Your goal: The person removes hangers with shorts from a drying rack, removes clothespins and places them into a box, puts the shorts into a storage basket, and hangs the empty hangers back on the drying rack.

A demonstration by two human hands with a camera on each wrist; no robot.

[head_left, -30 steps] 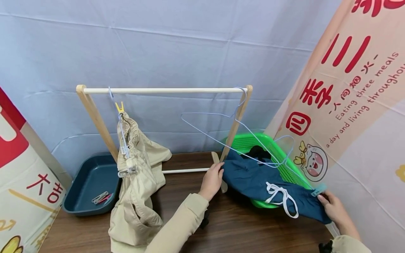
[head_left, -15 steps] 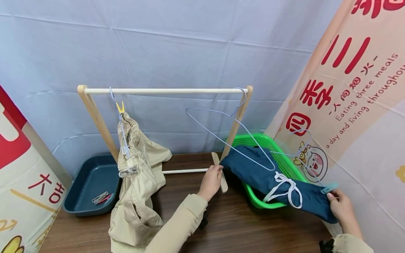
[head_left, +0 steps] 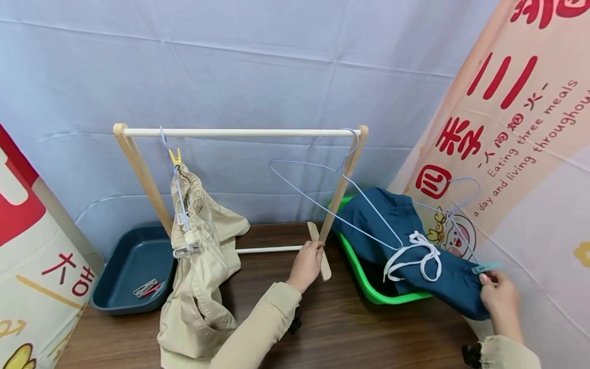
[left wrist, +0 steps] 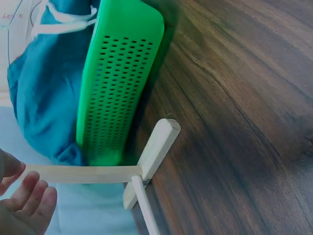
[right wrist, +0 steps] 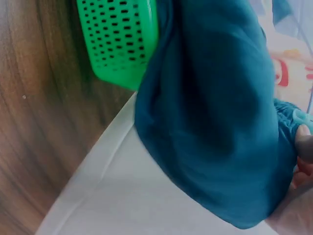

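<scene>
My right hand (head_left: 501, 297) pinches the waistband end of dark blue drawstring shorts (head_left: 378, 220), right beside a teal clothespin (head_left: 484, 267) that clips them to a blue wire hanger (head_left: 454, 210). A white bow hangs at the shorts' waist, and the rest of the cloth drapes over a green perforated basket (head_left: 373, 292). Low on the right post of a small clothes rack (head_left: 239, 132) is my left hand (head_left: 306, 266); the left wrist view has the post (left wrist: 88, 174) between its thumb and fingers. Another wire hanger (head_left: 304, 192) hangs from the rack bar's right end, overlapping the shorts.
Beige trousers (head_left: 198, 287) hang at the rack's left on a hanger, with a yellow clothespin (head_left: 174, 156) at the top. Behind them stands a dark blue tub (head_left: 133, 256) holding several clothespins (head_left: 148, 288). Fabric walls border the wooden table (head_left: 350, 333).
The right hand has shifted right, drawing the shorts' waistband and their hanger the same way. The cloth's far part now bulges higher over the basket. My left hand has stayed at the post.
</scene>
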